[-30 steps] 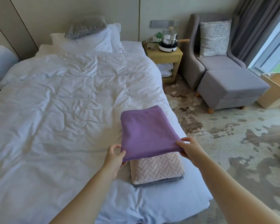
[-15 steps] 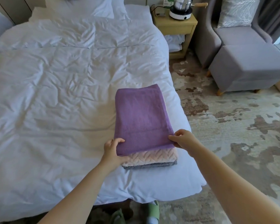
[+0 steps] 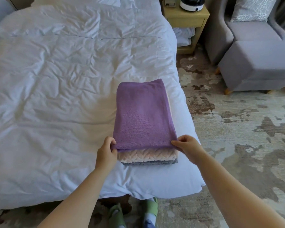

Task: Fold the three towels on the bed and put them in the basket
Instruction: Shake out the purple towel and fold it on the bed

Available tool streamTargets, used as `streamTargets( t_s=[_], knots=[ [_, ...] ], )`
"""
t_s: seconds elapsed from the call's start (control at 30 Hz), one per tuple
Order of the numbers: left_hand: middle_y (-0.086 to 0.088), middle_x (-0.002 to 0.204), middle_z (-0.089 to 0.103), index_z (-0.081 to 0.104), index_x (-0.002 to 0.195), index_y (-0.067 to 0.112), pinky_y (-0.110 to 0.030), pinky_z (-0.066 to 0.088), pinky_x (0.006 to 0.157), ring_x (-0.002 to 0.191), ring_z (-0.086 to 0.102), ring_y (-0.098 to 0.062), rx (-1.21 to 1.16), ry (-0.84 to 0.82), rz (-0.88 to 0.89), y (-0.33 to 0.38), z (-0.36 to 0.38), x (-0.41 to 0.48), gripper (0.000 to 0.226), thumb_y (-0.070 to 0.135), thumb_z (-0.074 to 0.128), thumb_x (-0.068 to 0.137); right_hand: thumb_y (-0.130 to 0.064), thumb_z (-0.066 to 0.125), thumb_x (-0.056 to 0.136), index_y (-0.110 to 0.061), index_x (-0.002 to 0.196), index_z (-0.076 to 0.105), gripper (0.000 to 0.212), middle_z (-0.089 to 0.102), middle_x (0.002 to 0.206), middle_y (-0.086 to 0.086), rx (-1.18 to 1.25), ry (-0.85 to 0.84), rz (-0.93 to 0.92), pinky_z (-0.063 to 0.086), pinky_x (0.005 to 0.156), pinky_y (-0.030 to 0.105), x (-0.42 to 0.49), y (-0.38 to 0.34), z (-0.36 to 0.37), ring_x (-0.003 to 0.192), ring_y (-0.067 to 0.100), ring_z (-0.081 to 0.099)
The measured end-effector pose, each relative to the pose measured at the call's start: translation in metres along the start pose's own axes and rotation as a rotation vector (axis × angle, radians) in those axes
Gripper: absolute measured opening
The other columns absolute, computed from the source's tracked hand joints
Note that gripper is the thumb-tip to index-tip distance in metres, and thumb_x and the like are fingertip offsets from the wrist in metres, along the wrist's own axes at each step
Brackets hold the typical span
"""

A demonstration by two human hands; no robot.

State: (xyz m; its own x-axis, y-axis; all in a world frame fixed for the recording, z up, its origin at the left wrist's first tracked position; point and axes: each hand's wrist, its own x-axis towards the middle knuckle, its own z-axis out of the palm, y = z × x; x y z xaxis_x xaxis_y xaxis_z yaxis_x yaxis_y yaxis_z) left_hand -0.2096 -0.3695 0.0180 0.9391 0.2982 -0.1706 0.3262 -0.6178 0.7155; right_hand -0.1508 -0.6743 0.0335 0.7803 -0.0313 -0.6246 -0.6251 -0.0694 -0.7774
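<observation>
The folded purple towel of fine woven cloth [image 3: 143,116] is a long rectangle. Its long axis runs away from the person toward the head of the bed, leaning slightly left at the far end, and its short near edge faces the person. It lies on top of a folded pale pink towel with a raised plaited pattern [image 3: 141,156]. That towel rests on a folded grey towel [image 3: 150,162], of which only a thin near edge shows. All three near edges are stepped, purple furthest back and grey nearest.

The left grip [image 3: 106,153], a bare hand, pinches the purple towel's near left corner between thumb and curled fingers. The right grip [image 3: 189,148] pinches the near right corner the same way, and the near edge is lifted slightly off the pink towel.

The stack sits on the bed's crumpled white duvet [image 3: 56,96], close to its right side and near the foot.

Beside the bed is a mottled beige and brown carpet [image 3: 237,129]. On it stand a light wooden nightstand [image 3: 186,15] with white folded linen [image 3: 184,36] on its lower shelf, and a grey upholstered armchair [image 3: 247,35] with a matching square footstool [image 3: 260,63]. A pale patterned cushion [image 3: 252,9] leans in the chair. Green slippers [image 3: 151,206] show at the foot of the bed.
</observation>
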Motion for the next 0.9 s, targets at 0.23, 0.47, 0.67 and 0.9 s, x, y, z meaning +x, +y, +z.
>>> streamTargets(
  t_s=[0.23, 0.47, 0.67, 0.9],
  knots=[
    [-0.012, 0.098, 0.061, 0.055, 0.088, 0.015, -0.032, 0.047, 0.073, 0.085, 0.057, -0.024, -0.346, -0.079, -0.322, -0.004, 0.000, 0.007, 0.022, -0.006, 0.056, 0.081, -0.014, 0.071, 0.082, -0.004, 0.103, 0.065, 0.024, 0.068, 0.102, 0.015, -0.045, -0.067, 0.095, 0.057, 0.076, 0.029, 0.012, 0.005, 0.005, 0.092, 0.024, 0.066],
    [-0.009, 0.099, 0.067, 0.060, 0.107, 0.007, -0.033, 0.054, 0.070, 0.085, 0.065, -0.025, -0.617, -0.195, -0.499, 0.015, -0.006, 0.027, 0.036, 0.035, 0.069, 0.085, -0.037, 0.070, 0.082, -0.011, 0.108, 0.059, 0.038, 0.065, 0.106, 0.005, -0.159, -0.131, 0.144, 0.056, 0.078, 0.029, 0.020, -0.022, 0.020, 0.097, 0.020, 0.064],
    [0.002, 0.057, 0.048, 0.057, 0.083, 0.012, -0.017, 0.031, 0.037, 0.042, 0.040, -0.007, -0.677, -0.183, -0.324, 0.037, -0.014, 0.034, 0.015, 0.024, 0.059, 0.093, -0.027, 0.069, 0.084, -0.012, 0.090, 0.059, 0.019, 0.064, 0.086, 0.007, -0.049, 0.035, -0.087, 0.053, 0.054, 0.020, 0.010, -0.040, 0.014, 0.061, 0.013, 0.067],
    [-0.003, 0.073, 0.056, 0.062, 0.094, 0.009, -0.024, 0.038, 0.051, 0.057, 0.049, -0.015, -0.338, -0.333, -0.454, 0.004, 0.004, 0.001, 0.028, 0.037, 0.059, 0.092, -0.025, 0.068, 0.086, -0.005, 0.100, 0.061, 0.026, 0.064, 0.099, 0.011, -0.139, -0.082, 0.106, 0.057, 0.060, 0.024, -0.003, 0.005, 0.004, 0.078, 0.016, 0.065]
  ],
)
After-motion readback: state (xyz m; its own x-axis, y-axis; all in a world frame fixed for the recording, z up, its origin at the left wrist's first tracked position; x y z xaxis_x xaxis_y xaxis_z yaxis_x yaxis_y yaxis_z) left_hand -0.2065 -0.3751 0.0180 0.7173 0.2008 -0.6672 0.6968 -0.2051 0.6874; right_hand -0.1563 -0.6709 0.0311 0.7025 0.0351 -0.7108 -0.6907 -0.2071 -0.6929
